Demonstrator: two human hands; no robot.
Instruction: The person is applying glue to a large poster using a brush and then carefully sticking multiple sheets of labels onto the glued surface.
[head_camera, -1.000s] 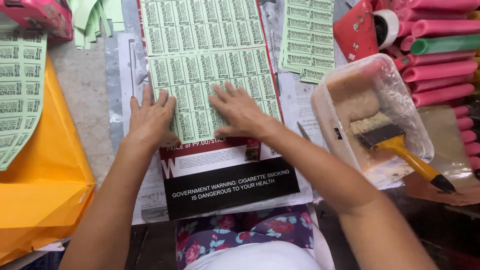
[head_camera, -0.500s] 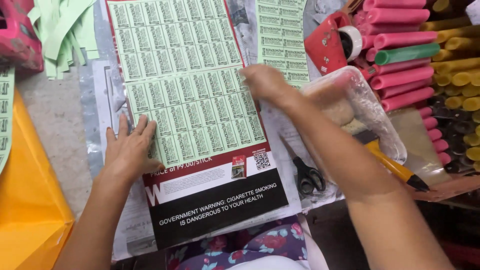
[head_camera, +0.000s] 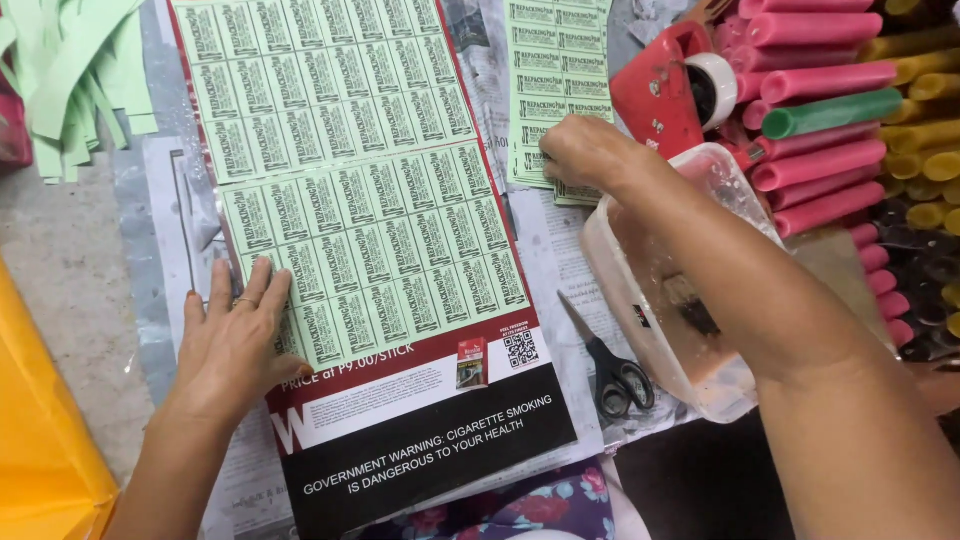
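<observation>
The left hand lay flat, fingers spread and holding nothing, pressing the near left corner of a green label sheet spread over a red, white and black poster. The right hand was curled at the near edge of a 2nd stack of green sheets farther right; whether its grip pinched a sheet I could not tell. Scissors lay near, beside a clear plastic tub.
</observation>
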